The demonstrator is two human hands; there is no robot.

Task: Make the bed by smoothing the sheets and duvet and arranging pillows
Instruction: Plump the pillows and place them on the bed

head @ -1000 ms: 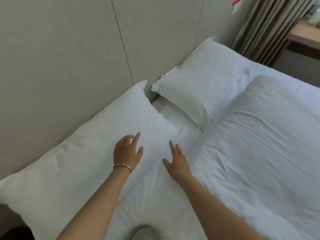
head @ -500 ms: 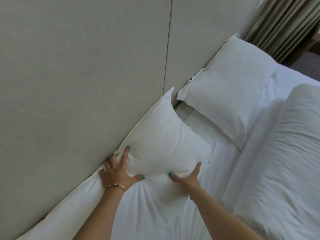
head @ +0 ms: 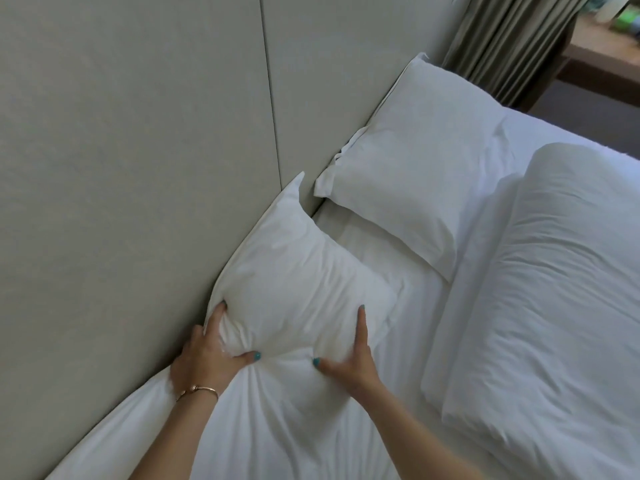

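A long white near pillow (head: 298,282) lies against the grey padded headboard (head: 131,168). My left hand (head: 207,355) grips it on the headboard side, thumb and fingers squeezing the fabric. My right hand (head: 349,358) grips it on the bed side, index finger stretched along the pillow and thumb pressed in. Between the hands the pillow is pinched into a waist, its far part puffed up. A second white pillow (head: 412,161) lies flat further along the headboard. The white duvet (head: 554,289), its top edge folded over, covers the bed to the right. White sheet (head: 408,306) shows between pillows and duvet.
Striped grey curtains (head: 509,39) hang past the far pillow. A wooden table (head: 606,60) with small items stands at the top right, with dark floor beside it.
My hands went from lying flat on the pillow to squeezing it at its middle, bunching the far end up against the headboard. Since half a second ago the grip has barely changed.
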